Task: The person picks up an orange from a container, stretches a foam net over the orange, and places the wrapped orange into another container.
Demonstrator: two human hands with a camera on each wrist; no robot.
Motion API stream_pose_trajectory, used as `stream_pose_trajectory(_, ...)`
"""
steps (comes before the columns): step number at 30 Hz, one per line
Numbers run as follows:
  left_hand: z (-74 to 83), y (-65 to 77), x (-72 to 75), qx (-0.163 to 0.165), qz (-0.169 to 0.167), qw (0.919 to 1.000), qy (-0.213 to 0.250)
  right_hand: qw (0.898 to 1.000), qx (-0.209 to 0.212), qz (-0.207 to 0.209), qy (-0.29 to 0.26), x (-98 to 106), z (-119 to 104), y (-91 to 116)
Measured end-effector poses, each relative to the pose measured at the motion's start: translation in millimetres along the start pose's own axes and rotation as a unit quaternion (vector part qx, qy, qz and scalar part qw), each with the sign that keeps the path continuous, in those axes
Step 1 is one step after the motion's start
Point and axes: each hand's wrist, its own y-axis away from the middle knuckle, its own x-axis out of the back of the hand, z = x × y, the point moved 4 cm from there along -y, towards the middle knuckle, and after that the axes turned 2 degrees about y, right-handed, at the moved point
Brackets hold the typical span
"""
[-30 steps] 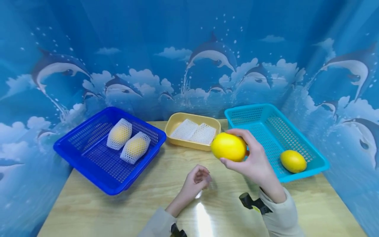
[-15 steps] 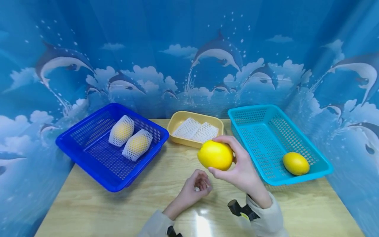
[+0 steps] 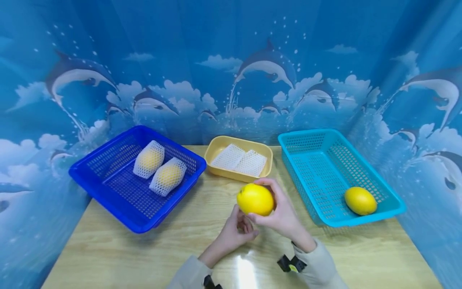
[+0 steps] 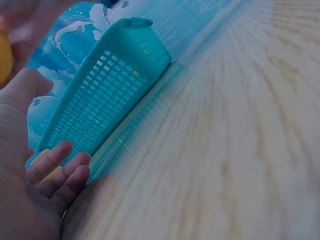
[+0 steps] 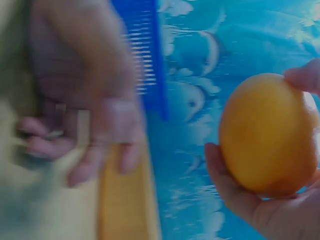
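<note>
My right hand [image 3: 283,214] grips a yellow lemon [image 3: 255,199] between thumb and fingers, above the table in front of the small tan tray. In the right wrist view the lemon [image 5: 267,135] fills much of the right side, with fingers [image 5: 235,192] beneath it. Just below and left of the lemon is my left hand [image 3: 231,235], low over the table, its fingers loosely curled around nothing. The left wrist view shows these fingers [image 4: 57,172] relaxed, and part of the lemon [image 4: 4,59] at the left edge.
A dark blue basket [image 3: 108,202] at left holds two yellow fruits [image 3: 168,176] in white foam nets. White foam nets [image 3: 228,157] lie in the tan tray [image 3: 234,175] at the back. Another lemon [image 3: 361,200] sits in the turquoise basket [image 3: 314,164] at right.
My right hand has carried the lemon left and down, from beside the turquoise basket to close over my left hand. The left hand stays in about the same place.
</note>
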Motion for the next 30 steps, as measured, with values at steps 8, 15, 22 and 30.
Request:
stream_pose_trajectory(8, -4.2, 0.9, -2.5, -0.021, 0.004, 0.9990, 0.039, 1.000, -0.022, 0.016, -0.011, -14, 40, 19)
stream_pose_trajectory(15, -6.4, 4.2, -4.7, 0.000, 0.004, 0.9987, 0.050, 0.999, -0.026, 0.017, -0.030, -27, 66, 29)
stream_pose_trajectory(22, -7.4, 4.7, -1.1, 0.033, 0.018, 0.9990, 0.025, 0.996, -0.042, 0.015, -0.083, -36, 83, 35)
stream_pose_trajectory(30, -8.0, 1.6, 5.6, 0.051, 0.065, 0.9961, -0.031, 0.980, -0.086, -0.023, -0.180, -47, 100, 41)
